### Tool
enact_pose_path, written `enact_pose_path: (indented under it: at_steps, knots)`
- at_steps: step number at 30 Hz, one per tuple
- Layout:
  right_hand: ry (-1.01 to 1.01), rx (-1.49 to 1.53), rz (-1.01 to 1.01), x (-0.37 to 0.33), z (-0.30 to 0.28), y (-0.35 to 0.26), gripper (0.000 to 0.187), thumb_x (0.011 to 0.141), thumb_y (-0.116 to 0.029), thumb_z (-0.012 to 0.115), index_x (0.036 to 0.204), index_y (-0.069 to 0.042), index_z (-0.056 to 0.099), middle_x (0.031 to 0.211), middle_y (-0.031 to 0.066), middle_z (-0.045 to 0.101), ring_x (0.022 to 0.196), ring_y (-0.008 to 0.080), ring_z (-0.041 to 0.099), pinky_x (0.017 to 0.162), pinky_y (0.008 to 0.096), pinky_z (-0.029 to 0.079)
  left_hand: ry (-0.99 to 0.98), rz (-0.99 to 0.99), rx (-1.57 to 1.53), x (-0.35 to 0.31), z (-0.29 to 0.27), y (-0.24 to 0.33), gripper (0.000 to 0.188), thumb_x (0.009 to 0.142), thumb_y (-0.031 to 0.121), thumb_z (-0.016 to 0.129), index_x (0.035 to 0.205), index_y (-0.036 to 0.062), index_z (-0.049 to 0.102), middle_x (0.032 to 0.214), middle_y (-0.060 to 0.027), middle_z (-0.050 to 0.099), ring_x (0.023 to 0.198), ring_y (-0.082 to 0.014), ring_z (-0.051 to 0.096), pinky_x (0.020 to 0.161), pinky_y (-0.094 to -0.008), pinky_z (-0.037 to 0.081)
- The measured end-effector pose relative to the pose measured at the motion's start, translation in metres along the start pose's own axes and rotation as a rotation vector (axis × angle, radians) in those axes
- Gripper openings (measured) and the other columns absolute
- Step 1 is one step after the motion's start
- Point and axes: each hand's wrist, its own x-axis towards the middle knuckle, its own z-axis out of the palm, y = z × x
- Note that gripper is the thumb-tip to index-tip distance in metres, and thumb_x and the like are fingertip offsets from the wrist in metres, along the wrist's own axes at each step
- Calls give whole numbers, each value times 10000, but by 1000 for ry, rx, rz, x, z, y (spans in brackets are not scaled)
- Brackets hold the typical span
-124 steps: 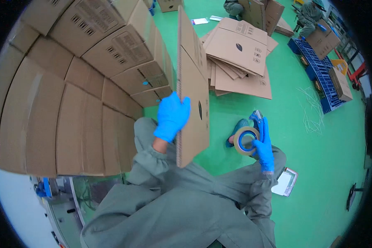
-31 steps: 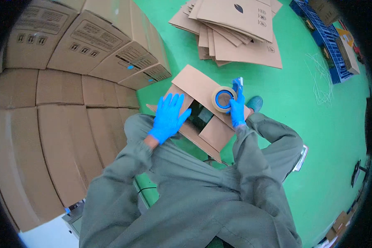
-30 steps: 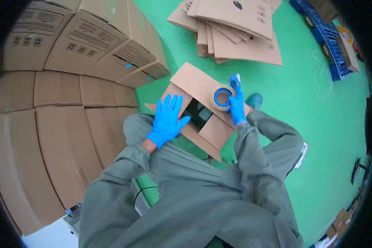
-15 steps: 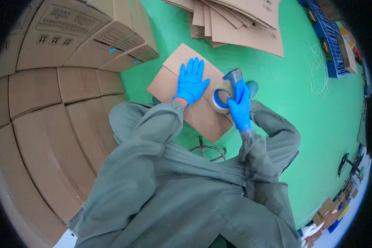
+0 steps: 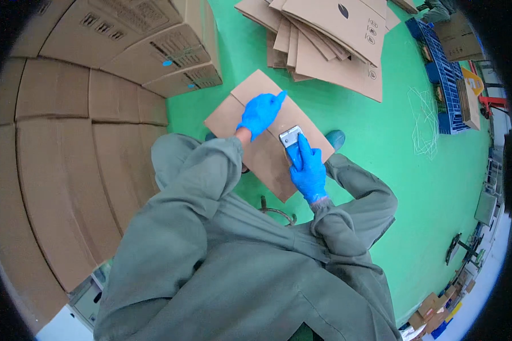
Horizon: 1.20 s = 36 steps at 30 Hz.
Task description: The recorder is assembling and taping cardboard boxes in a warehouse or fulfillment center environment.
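Observation:
A brown cardboard box (image 5: 279,170) sits between my knees, its top flaps folded together so that a seam runs across it. Over the upper left part of the box is my left hand (image 5: 260,116) in a blue glove, closed, with one finger or the thumb sticking out to the upper right. What it grips, if anything, is hidden. In my blue-gloved right hand (image 5: 309,173) I hold a tape dispenser (image 5: 290,136); its metal head points away from me, over the right part of the seam. The tape roll is mostly out of sight.
Large closed cartons (image 5: 57,170) are stacked along the left. Flattened cardboard sheets (image 5: 335,51) lie piled on the green floor (image 5: 426,227) ahead. Loose white strapping (image 5: 424,122) and a blue plastic crate (image 5: 449,96) are at the right. A curved metal bar (image 5: 276,211) shows below the box.
My left hand has gone from lying flat with spread fingers to closed. My right hand has brought the tape dispenser left and turned it, from the box's right edge to over its top.

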Motion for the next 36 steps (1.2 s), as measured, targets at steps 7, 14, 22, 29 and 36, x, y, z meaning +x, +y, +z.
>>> enact_pose_path:
  at_steps: [7,14,22,29,36]
  knots:
    - [-39,-45,-81,5,-1,-5,859,707,-58,664,1516,-200,414,934,181,544,857,383,583,730,479,516,-178,26,182,-13,-15,45,839,840,785,493,798,-21,723,812,-231,689,788,-371,680,762,-474,527]
    - [-186,-138,-204,22,-11,-34,881,688,-60,670,1516,-207,407,957,233,562,826,419,598,713,501,519,29,41,37,1,-7,-20,662,947,604,490,815,1,729,819,-265,679,791,-412,677,748,-524,525]
    - [-515,-357,-74,120,26,-114,846,735,-139,680,1515,-235,366,990,264,597,862,459,645,741,542,539,275,-97,381,84,-131,-178,593,971,530,470,767,36,727,800,-236,678,727,-437,656,666,-534,523]
    - [-668,-416,-58,158,45,-120,764,743,-138,674,1455,-224,412,1018,269,624,875,469,653,734,540,548,159,-320,200,94,29,-262,647,939,609,458,945,25,735,1012,-262,703,917,-451,676,835,-567,512]
    - [-582,-359,-137,151,45,-120,504,781,-161,668,1257,-183,503,877,230,662,833,458,652,672,555,524,-70,-452,176,84,-29,-249,857,931,738,344,1175,-11,682,1210,-314,629,1197,-459,581,1037,-512,432]
